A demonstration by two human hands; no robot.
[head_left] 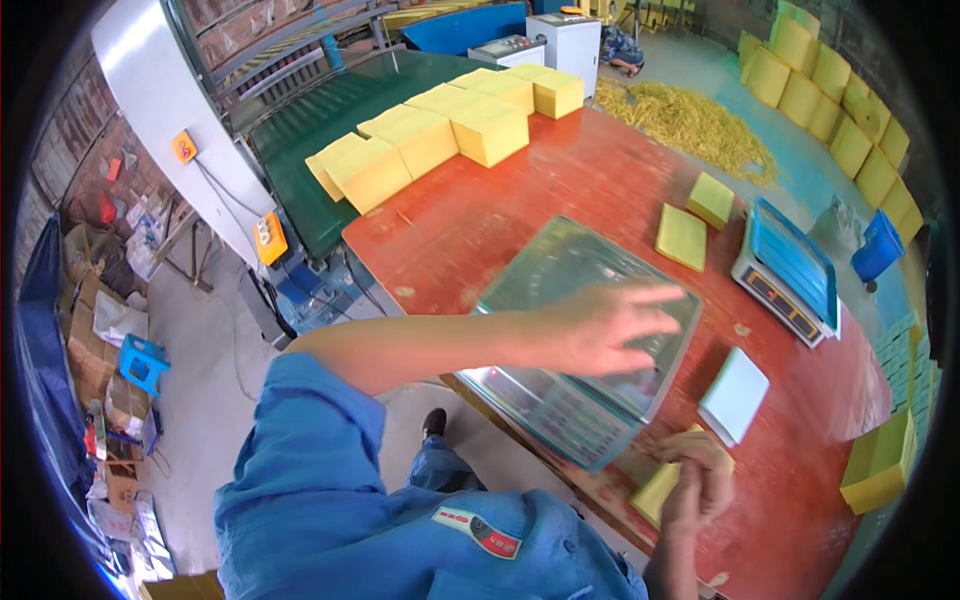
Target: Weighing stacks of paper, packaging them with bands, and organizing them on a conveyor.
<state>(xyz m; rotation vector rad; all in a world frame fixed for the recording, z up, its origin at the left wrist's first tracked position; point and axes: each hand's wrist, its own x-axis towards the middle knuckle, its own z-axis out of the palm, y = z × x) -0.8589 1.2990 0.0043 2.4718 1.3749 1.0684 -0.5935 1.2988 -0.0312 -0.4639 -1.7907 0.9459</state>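
My left hand [615, 330] reaches across with its fingers stretched apart, blurred by motion and holding nothing. It hovers over a clear greenish plastic bin [520, 262] with a slotted side, near the table's front edge. My right hand [700, 472] is closed at the edge of a yellow paper stack [654, 496], its fingers curled over the paper. The hand hides part of that stack. A pale blue-white pad [735, 396] lies just beyond my right hand.
The red table [440, 255] bears large yellow paper stacks [400, 145] at its far left, two smaller yellow blocks [682, 237] and a blue-topped scale [790, 270] at right. Yellow scraps [690, 125] heap on the floor behind. A machine with a white panel [160, 90] stands left.
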